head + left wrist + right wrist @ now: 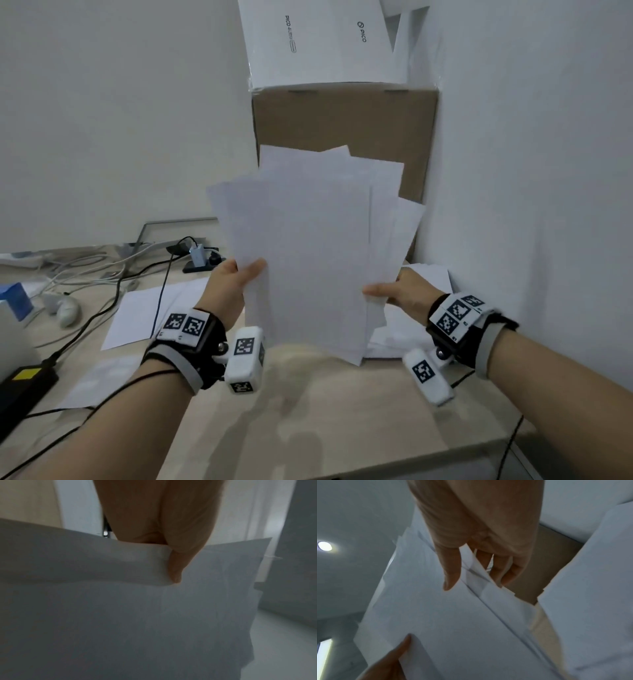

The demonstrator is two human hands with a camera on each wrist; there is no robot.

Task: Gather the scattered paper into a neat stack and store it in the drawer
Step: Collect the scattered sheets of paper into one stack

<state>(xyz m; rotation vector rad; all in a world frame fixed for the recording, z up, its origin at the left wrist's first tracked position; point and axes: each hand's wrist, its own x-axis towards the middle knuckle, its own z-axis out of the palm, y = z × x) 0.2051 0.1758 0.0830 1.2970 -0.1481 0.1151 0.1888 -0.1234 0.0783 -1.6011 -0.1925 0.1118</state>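
A fanned, uneven bundle of white paper sheets (308, 246) stands upright above the desk in the head view. My left hand (236, 277) pinches its left edge, thumb in front. My right hand (394, 291) pinches its right edge, thumb in front and fingers behind. The left wrist view shows my thumb (176, 563) pressed on the paper (120, 615). The right wrist view shows my thumb (452, 568) on the front sheet (453, 615) and fingers behind the sheets. More loose sheets (144, 311) lie on the desk at left, and others (428, 277) lie by the wall at right. No drawer is in view.
A brown cardboard box (342, 130) stands at the back against the wall with a white box (318, 41) on top. Cables and a power strip (198, 257) clutter the desk's back left. A black adapter (24, 387) and a white controller (66, 310) sit at left.
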